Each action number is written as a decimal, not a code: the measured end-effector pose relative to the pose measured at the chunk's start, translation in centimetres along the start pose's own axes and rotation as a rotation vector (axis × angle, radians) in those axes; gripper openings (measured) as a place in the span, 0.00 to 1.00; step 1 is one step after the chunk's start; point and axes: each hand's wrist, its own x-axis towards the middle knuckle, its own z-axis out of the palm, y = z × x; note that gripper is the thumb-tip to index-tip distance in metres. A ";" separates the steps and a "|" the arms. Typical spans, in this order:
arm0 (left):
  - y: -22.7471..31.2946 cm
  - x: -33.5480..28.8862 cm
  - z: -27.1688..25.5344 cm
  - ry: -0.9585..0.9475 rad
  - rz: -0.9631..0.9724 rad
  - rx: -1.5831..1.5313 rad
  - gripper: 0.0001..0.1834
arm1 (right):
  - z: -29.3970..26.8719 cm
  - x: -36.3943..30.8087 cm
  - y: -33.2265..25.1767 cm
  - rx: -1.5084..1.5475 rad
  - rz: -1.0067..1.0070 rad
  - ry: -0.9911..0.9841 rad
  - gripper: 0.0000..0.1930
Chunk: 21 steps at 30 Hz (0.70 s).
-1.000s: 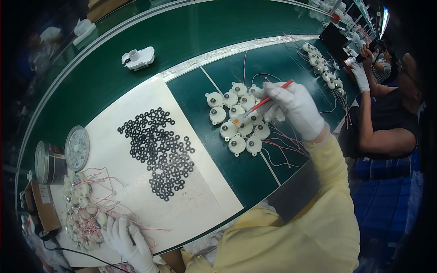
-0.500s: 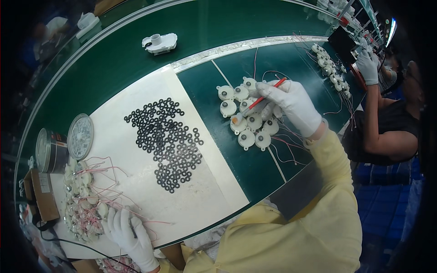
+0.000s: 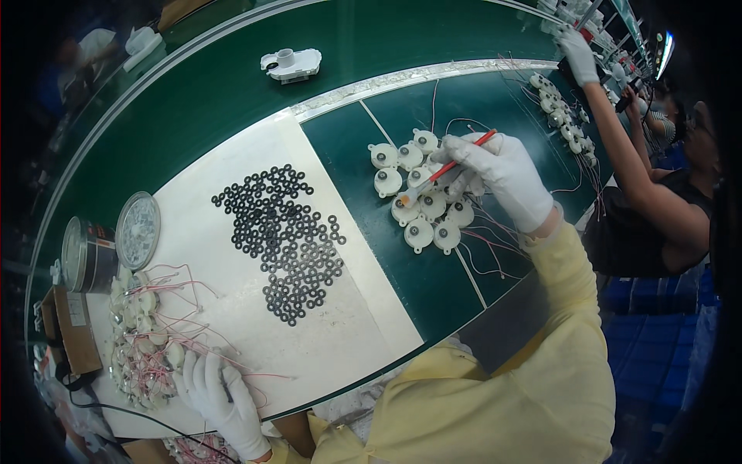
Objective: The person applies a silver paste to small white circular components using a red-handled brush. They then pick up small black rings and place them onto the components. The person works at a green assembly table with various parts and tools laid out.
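Blocking part of the view, the right hand (image 3: 495, 178) is closed around one red-handled brush (image 3: 444, 170), its tip at the white discs (image 3: 419, 232) on the counter (image 3: 425, 298). The left hand (image 3: 216, 398), fingers loosely extended, lies against the wired parts (image 3: 139, 332); its grip cannot be determined. Surrounding items: one can (image 3: 98, 259), one round lid (image 3: 139, 230), one cardboard box (image 3: 81, 329), one white housing (image 3: 294, 65). At least ten discs show; the black rings (image 3: 270, 224) are too numerous to count.

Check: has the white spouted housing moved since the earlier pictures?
Yes: the white spouted housing has moved right along the green belt, against the far corner of the white mat.
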 end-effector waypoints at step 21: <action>-0.1 -0.1 0.2 0.013 0.006 0.004 0.11 | -0.2 0.3 1.0 -0.001 -0.033 -0.009 0.18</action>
